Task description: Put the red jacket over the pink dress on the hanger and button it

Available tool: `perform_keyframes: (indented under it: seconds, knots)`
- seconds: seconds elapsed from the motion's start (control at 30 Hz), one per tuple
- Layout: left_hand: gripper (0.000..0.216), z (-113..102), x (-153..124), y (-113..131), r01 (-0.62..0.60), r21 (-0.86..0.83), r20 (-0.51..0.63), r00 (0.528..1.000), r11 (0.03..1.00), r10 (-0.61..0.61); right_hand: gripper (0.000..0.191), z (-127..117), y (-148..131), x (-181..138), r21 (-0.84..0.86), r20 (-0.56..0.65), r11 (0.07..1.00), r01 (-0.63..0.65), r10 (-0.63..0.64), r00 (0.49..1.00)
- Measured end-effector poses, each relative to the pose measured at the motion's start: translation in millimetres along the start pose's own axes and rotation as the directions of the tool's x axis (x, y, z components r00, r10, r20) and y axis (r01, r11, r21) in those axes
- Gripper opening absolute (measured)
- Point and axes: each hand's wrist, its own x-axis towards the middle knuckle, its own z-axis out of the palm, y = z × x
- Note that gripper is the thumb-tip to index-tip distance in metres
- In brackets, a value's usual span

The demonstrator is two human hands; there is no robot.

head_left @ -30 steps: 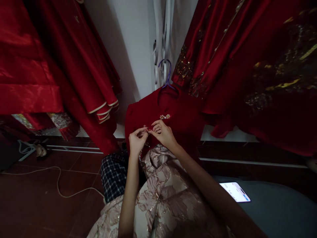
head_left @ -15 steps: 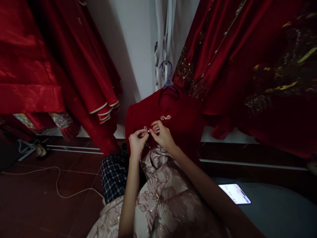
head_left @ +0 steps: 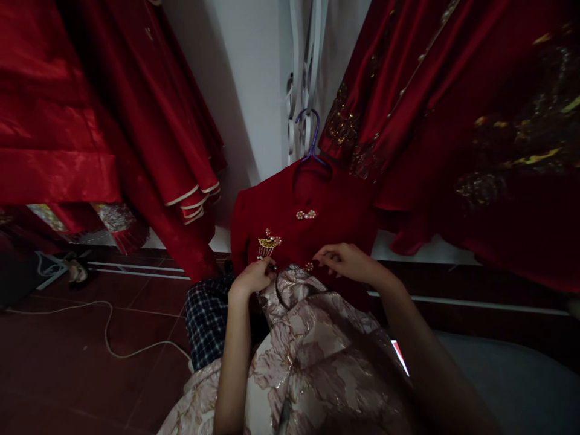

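Observation:
A red garment (head_left: 281, 202) hangs in front of me on a purple hanger (head_left: 314, 139). On its chest sit a pearl-flower fastening (head_left: 306, 215) and a gold fan-shaped brooch (head_left: 267, 241) with beaded strands below it. My left hand (head_left: 254, 278) is just under the brooch, its fingers curled in near the strand ends; what they hold, if anything, is hidden. To the right, my right hand (head_left: 347, 261) is at the front of the garment, its fingers loosely bent and apart. A small flower ornament (head_left: 309, 266) shows beside its fingertips. Pinkish floral fabric (head_left: 312, 350) covers my lap.
Red garments (head_left: 181, 121) hang at left, and a red embroidered garment (head_left: 435, 157) hangs at right. A pale cable (head_left: 109, 320) runs across the tiled floor. A phone (head_left: 400, 357) shows partly behind my right forearm, on a grey surface (head_left: 489, 374).
Both hands were together at the brooch. My right hand has moved away to the right and lower; my left has dropped slightly, uncovering the brooch. My right forearm now covers most of the phone.

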Motion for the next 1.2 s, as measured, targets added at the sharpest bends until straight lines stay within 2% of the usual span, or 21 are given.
perform_keyframes:
  seconds: [0.1, 0.2, 0.3, 0.5, 0.63, 0.77, 0.83, 0.93, 1.0, 1.1, 1.2]
  knots:
    - [0.047, 7, 6, 5, -0.045, 0.062, -0.044, 0.998, 0.997, 0.048, 0.024, 6, 16, 7, -0.103, -0.071, 0.995, 0.017, -0.024, 0.997]
    - [0.040, 12, 12, 3, -0.024, 0.116, -0.098, 0.995, 0.993, 0.035, 0.028, 15, 23, 15, -0.151, -0.039, 0.987, 0.056, -0.063, 0.997]
    - [0.034, 14, 14, -1, -0.003, 0.154, -0.132, 0.991, 0.988, 0.023, 0.029, 22, 24, 17, -0.151, 0.019, 0.986, 0.069, -0.066, 0.998]
    - [0.026, 15, 16, -4, 0.024, 0.176, -0.185, 0.983, 0.984, 0.010, 0.024, 27, 19, 16, -0.175, 0.031, 0.976, 0.126, -0.122, 0.992]
    - [0.024, 15, 18, -7, 0.030, 0.172, -0.194, 0.981, 0.985, 0.004, 0.014, 32, 17, 18, -0.269, 0.014, 0.948, 0.172, -0.175, 0.984]
    - [0.014, 16, 19, -13, 0.004, 0.198, -0.245, 0.968, 0.980, 0.046, 0.015, 35, 17, 20, -0.249, -0.026, 0.950, 0.186, -0.199, 0.980]
    - [0.016, 19, 20, -14, 0.069, 0.224, -0.314, 0.949, 0.972, 0.005, 0.015, 34, 17, 20, -0.208, -0.018, 0.963, 0.169, -0.177, 0.984]
    - [0.043, 25, 23, -10, 0.256, 0.256, -0.393, 0.909, 0.932, -0.142, 0.015, 31, 17, 18, -0.177, 0.001, 0.973, 0.147, -0.149, 0.989]
    - [0.053, 30, 25, -7, 0.350, 0.273, -0.427, 0.879, 0.896, -0.214, 0.016, 30, 17, 18, -0.156, 0.011, 0.978, 0.139, -0.139, 0.990]
    - [0.059, 40, 30, -3, 0.404, 0.274, -0.468, 0.849, 0.873, -0.246, 0.025, 31, 20, 18, -0.060, 0.028, 0.988, 0.144, -0.142, 0.989]
    - [0.046, 45, 33, -5, 0.400, 0.284, -0.457, 0.855, 0.871, -0.244, 0.033, 35, 26, 19, -0.034, 0.049, 0.988, 0.147, -0.146, 0.988]
